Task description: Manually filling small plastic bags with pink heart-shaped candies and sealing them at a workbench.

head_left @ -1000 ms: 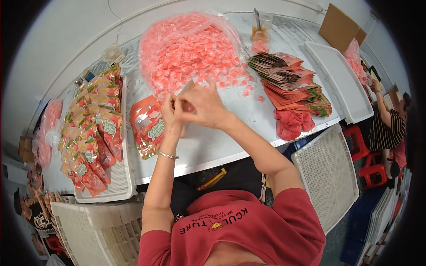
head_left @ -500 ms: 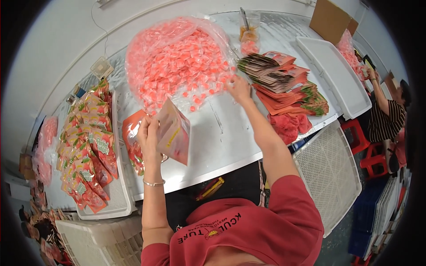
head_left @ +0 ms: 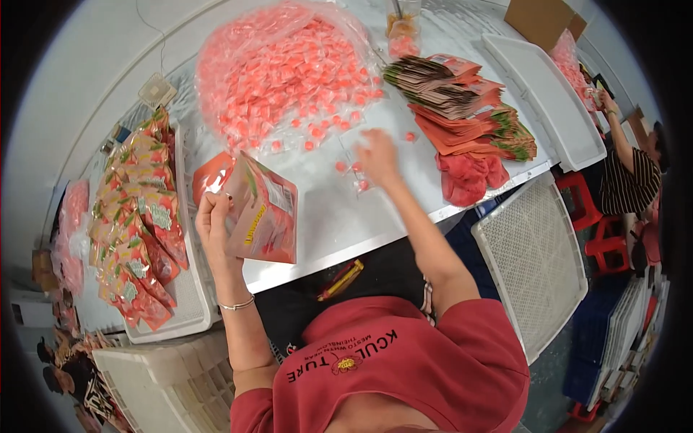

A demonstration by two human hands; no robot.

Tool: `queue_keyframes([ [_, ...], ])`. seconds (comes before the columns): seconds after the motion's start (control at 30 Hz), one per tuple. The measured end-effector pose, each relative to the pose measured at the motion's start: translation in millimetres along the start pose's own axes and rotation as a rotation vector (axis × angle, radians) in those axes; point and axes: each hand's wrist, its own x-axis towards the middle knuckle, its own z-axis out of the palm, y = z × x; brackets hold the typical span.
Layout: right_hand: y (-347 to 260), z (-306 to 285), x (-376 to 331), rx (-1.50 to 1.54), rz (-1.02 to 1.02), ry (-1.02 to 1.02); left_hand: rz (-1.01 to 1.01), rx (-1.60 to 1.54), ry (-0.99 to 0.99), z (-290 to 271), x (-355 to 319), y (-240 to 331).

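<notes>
"On the near side of the pink sweet heap (head_left: 289,86), what is being held?"

"A printed pouch (head_left: 268,220), gripped at its left edge by the closed fingers of the left hand (head_left: 214,216)."

"And the right hand (head_left: 378,156)?"

"It is seen over the bench (head_left: 339,224), near the heap's right end, beside loose sweets (head_left: 340,167); its blurred fingers are partly spread, and whether anything is gripped cannot be told."
</notes>
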Motion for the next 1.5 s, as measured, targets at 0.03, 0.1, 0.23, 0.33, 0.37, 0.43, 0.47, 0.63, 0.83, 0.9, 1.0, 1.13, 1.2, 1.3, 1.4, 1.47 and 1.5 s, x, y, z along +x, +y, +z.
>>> queue_keyframes([
  [0.03, 23, -11, 12, -0.055, 0.017, 0.043, -0.004, 0.000, 0.007, -5, -3, 2],
  [0.1, 65, -35, 18, -0.241, 0.062, 0.068, 0.006, -0.022, 0.067, -12, -9, 7],
  [0.23, 80, -34, -1, -0.001, 0.115, -0.046, 0.043, -0.034, 0.087, -20, -18, 13],
  [0.33, 27, -44, 13, 0.906, 0.802, -0.074, 0.030, -0.058, 0.106, -35, -25, 15],
  [0.37, 32, -42, 12, 0.901, 0.803, -0.070, 0.028, -0.062, 0.103, -35, -25, 16],
  [0.43, 46, -39, 9, 0.572, 0.463, -0.173, 0.000, -0.086, 0.055, -31, -24, 18],
  [0.47, 32, -29, 5, 0.205, 0.231, -0.240, 0.005, -0.085, 0.059, -31, -21, 16],
  [0.63, -40, 3, -26, -0.342, -0.385, -0.237, 0.028, -0.012, 0.017, -27, -15, 11],
  [0.83, -26, 23, -16, -0.123, -0.232, -0.321, 0.028, 0.032, 0.034, -16, -6, 11],
  [0.9, -21, 19, -5, -0.052, -0.068, -0.272, 0.018, 0.032, 0.042, -7, 0, 6],
  [1.0, -73, -30, 43, 0.372, 0.047, -0.452, 0.188, 0.416, -0.023, 1, 17, -9],
  [1.13, -163, -109, 92, -0.011, -0.638, -0.475, 0.305, 0.784, 0.000, 41, 21, -12],
  [1.2, -182, -108, 92, -0.127, -0.762, -0.527, 0.314, 0.772, -0.011, 54, 21, -15],
  [1.3, -183, -103, 107, -0.159, -0.801, -0.626, 0.264, 0.765, 0.003, 53, 24, -20],
  [1.4, -184, -86, 118, 0.499, -0.289, -0.596, 0.226, 0.691, 0.038, 55, 28, -21],
  [1.47, -197, -55, 105, 0.787, 0.172, -0.278, 0.270, 0.679, 0.043, 56, 33, -33],
  [1.5, -200, -37, 95, 0.785, 0.171, -0.279, 0.270, 0.677, 0.044, 52, 36, -44],
])
